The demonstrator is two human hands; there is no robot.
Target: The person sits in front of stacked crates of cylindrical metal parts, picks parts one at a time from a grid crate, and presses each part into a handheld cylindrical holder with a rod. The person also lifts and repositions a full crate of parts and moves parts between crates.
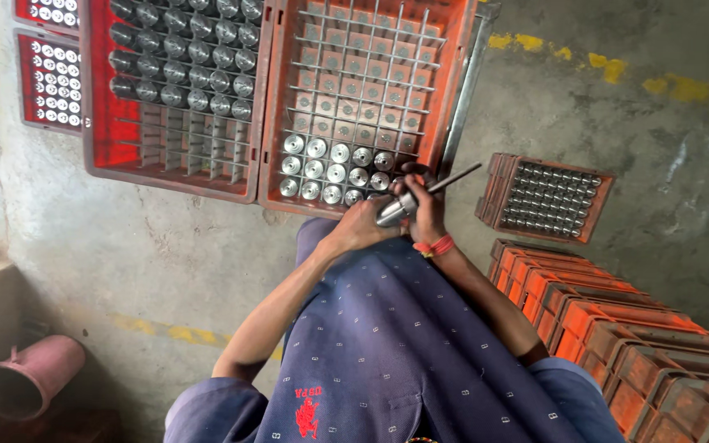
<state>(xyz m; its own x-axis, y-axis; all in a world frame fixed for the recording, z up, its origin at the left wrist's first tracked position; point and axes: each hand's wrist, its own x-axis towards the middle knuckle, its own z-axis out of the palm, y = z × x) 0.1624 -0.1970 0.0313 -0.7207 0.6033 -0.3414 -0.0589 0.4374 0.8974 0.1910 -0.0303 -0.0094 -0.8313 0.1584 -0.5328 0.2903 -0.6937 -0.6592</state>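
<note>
My left hand [361, 226] is closed around a shiny metal cylinder [393, 208], held just in front of my blue shirt. My right hand [428, 212], with a red thread on its wrist, grips a thin dark rod [455, 178] whose near end meets the cylinder. Both hands hover over the near right corner of a red divided crate [354, 90]. The crate's nearest rows hold several similar shiny cylinders [330, 168], while its farther cells show no cylinders.
A second red crate [104, 123] on the left holds several darker cylinders. A smaller crate of metal parts [545, 198] sits on the concrete floor to the right, with stacked orange crates [617, 328] nearer. A pinkish metal can [30, 377] lies at the lower left.
</note>
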